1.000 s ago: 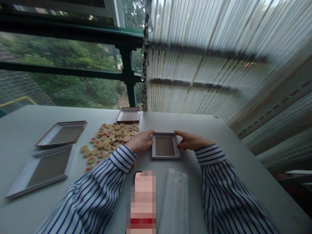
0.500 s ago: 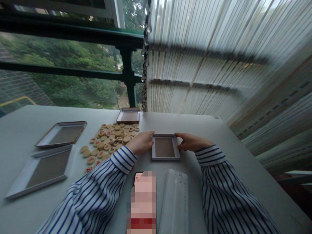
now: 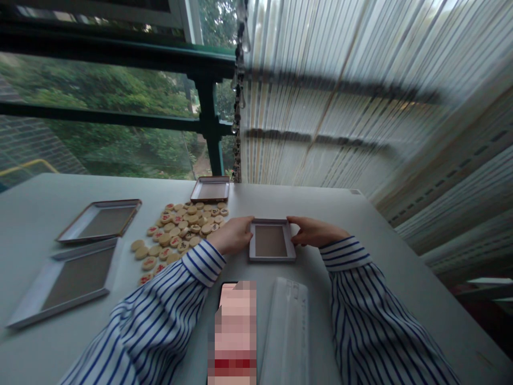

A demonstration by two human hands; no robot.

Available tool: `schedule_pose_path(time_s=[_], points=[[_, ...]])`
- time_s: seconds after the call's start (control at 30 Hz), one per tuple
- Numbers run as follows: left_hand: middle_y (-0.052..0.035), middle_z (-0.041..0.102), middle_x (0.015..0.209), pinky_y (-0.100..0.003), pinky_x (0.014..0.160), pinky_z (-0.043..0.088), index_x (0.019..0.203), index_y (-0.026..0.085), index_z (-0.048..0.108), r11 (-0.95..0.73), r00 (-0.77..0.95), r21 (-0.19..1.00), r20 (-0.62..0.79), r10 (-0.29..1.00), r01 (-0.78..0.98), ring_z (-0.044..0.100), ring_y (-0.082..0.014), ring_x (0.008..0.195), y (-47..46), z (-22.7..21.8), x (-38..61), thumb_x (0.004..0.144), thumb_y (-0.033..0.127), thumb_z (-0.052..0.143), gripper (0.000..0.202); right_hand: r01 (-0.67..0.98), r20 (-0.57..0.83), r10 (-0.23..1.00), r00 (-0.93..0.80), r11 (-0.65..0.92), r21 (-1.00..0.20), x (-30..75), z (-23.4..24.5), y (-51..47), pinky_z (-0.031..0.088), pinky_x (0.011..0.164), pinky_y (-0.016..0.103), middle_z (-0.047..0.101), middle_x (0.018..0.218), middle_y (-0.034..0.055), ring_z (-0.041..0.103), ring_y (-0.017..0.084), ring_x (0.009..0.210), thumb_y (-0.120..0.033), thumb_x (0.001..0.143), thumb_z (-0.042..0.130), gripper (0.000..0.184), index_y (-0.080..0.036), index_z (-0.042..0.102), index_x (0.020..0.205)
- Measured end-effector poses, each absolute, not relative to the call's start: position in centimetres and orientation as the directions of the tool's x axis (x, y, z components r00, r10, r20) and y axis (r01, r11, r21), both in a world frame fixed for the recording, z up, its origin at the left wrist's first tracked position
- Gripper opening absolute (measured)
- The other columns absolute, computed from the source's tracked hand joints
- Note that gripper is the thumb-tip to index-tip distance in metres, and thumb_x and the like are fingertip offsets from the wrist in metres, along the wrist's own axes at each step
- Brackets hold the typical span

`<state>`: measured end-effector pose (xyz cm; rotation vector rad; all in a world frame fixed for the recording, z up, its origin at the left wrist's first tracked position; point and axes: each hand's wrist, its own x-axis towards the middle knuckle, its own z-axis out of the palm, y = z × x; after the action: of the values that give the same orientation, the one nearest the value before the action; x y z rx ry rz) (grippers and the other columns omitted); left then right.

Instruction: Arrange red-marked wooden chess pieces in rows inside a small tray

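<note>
Barely moved, the shallow box (image 3: 271, 240) sits between left hand (image 3: 233, 235) and right hand (image 3: 316, 232), both holding it.

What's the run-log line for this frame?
left hand: at box, left edge | right hand: at box, right edge | box: open side up | round pieces: beside left hand
</note>
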<state>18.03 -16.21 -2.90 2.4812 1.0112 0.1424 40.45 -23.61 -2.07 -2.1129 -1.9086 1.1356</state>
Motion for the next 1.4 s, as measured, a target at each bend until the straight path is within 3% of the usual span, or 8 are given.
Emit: schedule_pose_path(time_s=[0.1, 0.37, 0.87, 1.1, 1.4], points=[[-0.0125, 0.065, 0.102, -0.026, 0.082, 0.043, 0.127, 0.007, 0.042, -0.629, 0.730, 0.461, -0.064, 0.680, 0.626, 0.061, -0.0206, 0.093, -16.24, -2.90, 18.00, 0.076, 0.022, 0.045, 0.052, 0.820, -0.458, 0.888, -0.039, -0.234, -0.523, 40.36, -1.89, -23.67, 0.043, 0.051, 0.020, 0.065, 0.083, 0.0072, 0.058, 0.012, 0.063, -0.018, 0.072, 0.056, 0.073, -0.012, 0.023, 0.136], [-0.0098, 0.067, 0.100, -0.027, 0.083, 0.043, 0.127, 0.011, 0.043, -0.596, 0.712, 0.499, -0.061, 0.700, 0.629, 0.061, -0.0200, 0.093, -16.06, -3.21, 17.95, 0.076, 0.021, 0.046, 0.051, 0.816, -0.414, 0.909, -0.044, -0.206, -0.540, 40.03, -1.43, -23.79, 0.043, 0.052, 0.020, 0.066, 0.081, 0.0059, 0.058, 0.012, 0.063, -0.018, 0.071, 0.058, 0.063, -0.014, 0.037, 0.130], [-0.0098, 0.067, 0.098, -0.026, 0.081, 0.044, 0.127, 0.011, 0.043, -0.621, 0.718, 0.464, -0.051, 0.694, 0.632, 0.062, -0.0193, 0.091, -15.81, -3.41, 17.92, 0.077, 0.024, 0.044, 0.051, 0.825, -0.415, 0.909, -0.041, -0.203, -0.527, 40.21, -1.81, -23.61, 0.043, 0.053, 0.020, 0.066, 0.081, 0.0059, 0.058, 0.013, 0.064, -0.019, 0.072, 0.055, 0.065, -0.014, 0.033, 0.133], [-0.0101, 0.065, 0.103, -0.025, 0.080, 0.044, 0.126, 0.011, 0.044, -0.623, 0.716, 0.451, -0.054, 0.696, 0.639, 0.062, -0.0189, 0.092, -15.82, -3.26, 17.96, 0.077, 0.024, 0.044, 0.051, 0.835, -0.389, 0.921, -0.024, -0.196, -0.514, 40.09, -1.50, -23.72, 0.044, 0.061, 0.022, 0.066, 0.080, 0.0056, 0.060, 0.014, 0.066, -0.019, 0.072, 0.056, 0.067, -0.013, 0.032, 0.134], [-0.0118, 0.065, 0.105, -0.025, 0.078, 0.045, 0.126, 0.010, 0.043, -0.611, 0.711, 0.470, -0.049, 0.702, 0.636, 0.063, -0.0191, 0.088, -15.64, -3.17, 17.74, 0.077, 0.026, 0.045, 0.052, 0.858, -0.346, 0.938, 0.017, -0.192, -0.477, 40.16, -1.25, -23.75, 0.046, 0.073, 0.027, 0.065, 0.097, 0.0097, 0.061, 0.017, 0.077, -0.022, 0.070, 0.060, 0.072, -0.013, 0.030, 0.135]])
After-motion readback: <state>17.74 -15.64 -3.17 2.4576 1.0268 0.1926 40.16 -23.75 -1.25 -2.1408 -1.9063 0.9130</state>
